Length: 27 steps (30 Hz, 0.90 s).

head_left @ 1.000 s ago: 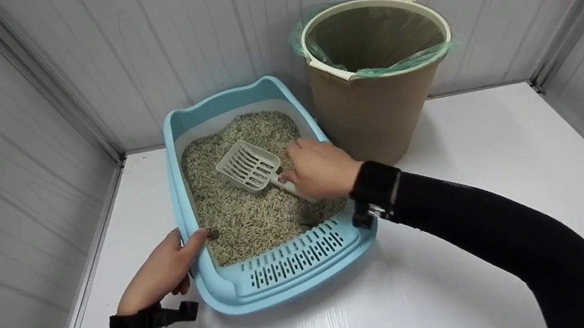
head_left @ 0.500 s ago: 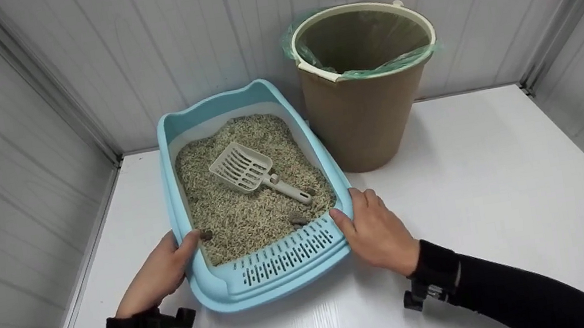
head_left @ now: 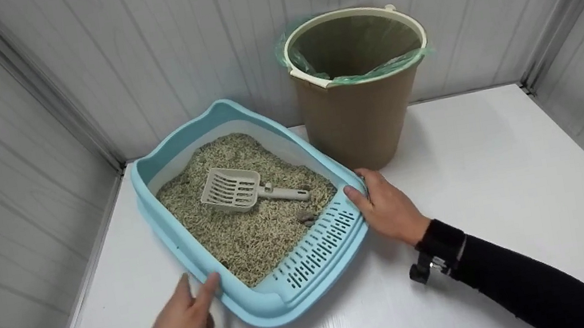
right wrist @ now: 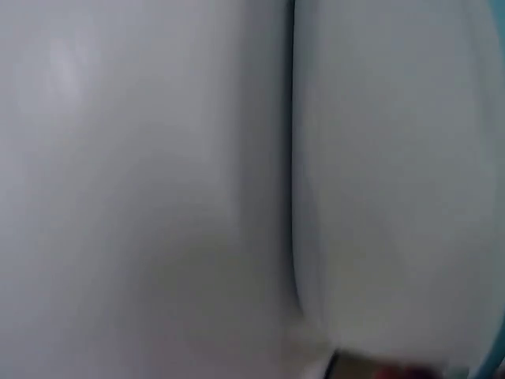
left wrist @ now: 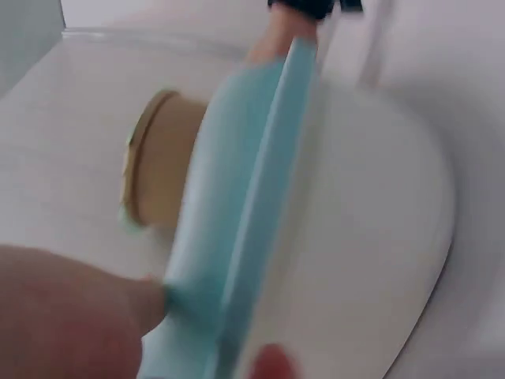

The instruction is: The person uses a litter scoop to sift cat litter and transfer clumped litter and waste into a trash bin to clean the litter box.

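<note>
A light blue litter box (head_left: 181,256) with a white base stands on the table, turned at an angle. Pellet litter (head_left: 246,246) fills it, and a grey slotted litter scoop (head_left: 232,189) lies on top, handle to the right. Dark clumps (head_left: 306,215) sit by the slotted front ledge. My right hand (head_left: 391,210) grips the right rim near the front corner, thumb on top. On the left side near the front, my left hand (head_left: 174,323) holds the rim with its thumb over it and fingers below. The left wrist view shows the thumb (left wrist: 146,304) against the blue rim.
Behind the box on the right stands a brown bin (head_left: 360,119), lined with a thin green bag (head_left: 387,67). Its side is close to the box's right edge. Grey panelled walls (head_left: 180,36) enclose the white table (head_left: 488,158) at the back and both sides.
My right hand let go of the scoop, leaving it on the litter, and took the box's right rim. The box has swung anticlockwise, its front left corner coming nearer, and the scoop turned with it.
</note>
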Motion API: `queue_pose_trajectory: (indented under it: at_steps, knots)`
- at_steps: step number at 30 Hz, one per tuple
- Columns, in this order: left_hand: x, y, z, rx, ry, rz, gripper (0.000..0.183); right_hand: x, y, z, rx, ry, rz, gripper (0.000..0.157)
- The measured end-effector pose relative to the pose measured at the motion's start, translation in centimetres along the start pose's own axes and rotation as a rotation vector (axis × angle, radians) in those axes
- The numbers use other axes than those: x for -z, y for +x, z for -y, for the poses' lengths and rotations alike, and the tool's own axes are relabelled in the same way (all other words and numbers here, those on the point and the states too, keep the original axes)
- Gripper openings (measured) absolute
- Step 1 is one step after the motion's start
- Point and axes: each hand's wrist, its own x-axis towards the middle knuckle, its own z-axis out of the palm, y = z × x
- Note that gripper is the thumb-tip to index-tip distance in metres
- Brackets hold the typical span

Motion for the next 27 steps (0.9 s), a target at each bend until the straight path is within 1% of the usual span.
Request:
queue_pose_trajectory:
  at_steps: [1, 2, 3, 4, 6, 8, 10, 11, 12, 14, 15, 17, 19, 21, 24, 27]
  knots:
    - [1.5, 0.5, 0.2, 0.005, 0.048, 0.009, 0.099, -0.2, -0.8, 0.4, -0.047, 0.054, 0.014, 0.079]
    - [3.2, 1.2, 0.3, 0.010, 0.098, 0.010, 0.107, -0.4, -1.7, 0.8, -0.102, 0.114, 0.033, 0.084]
    - [4.9, 2.3, 0.3, 0.011, 0.143, 0.009, 0.114, -0.7, -2.7, 1.2, -0.160, 0.186, 0.058, 0.087]
    - [6.7, 3.6, 0.2, -0.002, 0.175, 0.006, 0.118, -1.0, -3.7, 1.8, -0.213, 0.257, 0.088, 0.090]
    - [9.9, 6.9, 0.0, -0.071, 0.213, -0.015, 0.118, -1.7, -5.4, 2.9, -0.287, 0.385, 0.154, 0.093]
    - [12.3, 10.3, -0.3, -0.146, 0.224, -0.033, 0.114, -2.4, -6.5, 4.0, -0.331, 0.481, 0.212, 0.093]
    - [14.0, 13.4, -0.2, -0.215, 0.210, -0.035, 0.108, -3.2, -7.2, 5.0, -0.325, 0.541, 0.253, 0.092]
    - [14.4, 14.7, -0.1, -0.239, 0.194, -0.035, 0.105, -3.5, -7.4, 5.4, -0.312, 0.559, 0.265, 0.091]
    - [14.9, 15.6, 0.2, -0.245, 0.177, -0.035, 0.102, -4.0, -7.5, 5.7, -0.292, 0.570, 0.279, 0.090]
    - [15.4, 16.6, 1.0, -0.238, 0.114, -0.038, 0.095, -4.7, -7.6, 6.1, -0.256, 0.567, 0.297, 0.089]
    - [15.5, 16.8, 1.4, -0.224, 0.081, -0.045, 0.093, -5.0, -7.6, 6.1, -0.242, 0.562, 0.303, 0.089]
    - [15.2, 16.7, 2.2, -0.217, 0.008, -0.093, 0.087, -5.4, -7.5, 6.1, -0.218, 0.554, 0.315, 0.087]
    - [14.9, 16.2, 2.7, -0.209, -0.052, -0.144, 0.081, -5.4, -7.3, 6.1, -0.195, 0.564, 0.321, 0.086]
    - [14.5, 15.5, 3.1, -0.207, -0.075, -0.195, 0.078, -5.1, -6.9, 6.0, -0.191, 0.587, 0.321, 0.084]
    - [14.1, 13.7, 3.5, -0.194, -0.088, -0.247, 0.078, -4.6, -6.0, 5.5, -0.186, 0.619, 0.312, 0.083]
    - [13.5, 10.9, 4.1, -0.133, -0.118, -0.306, 0.078, -4.1, -4.5, 4.2, -0.189, 0.635, 0.327, 0.084]
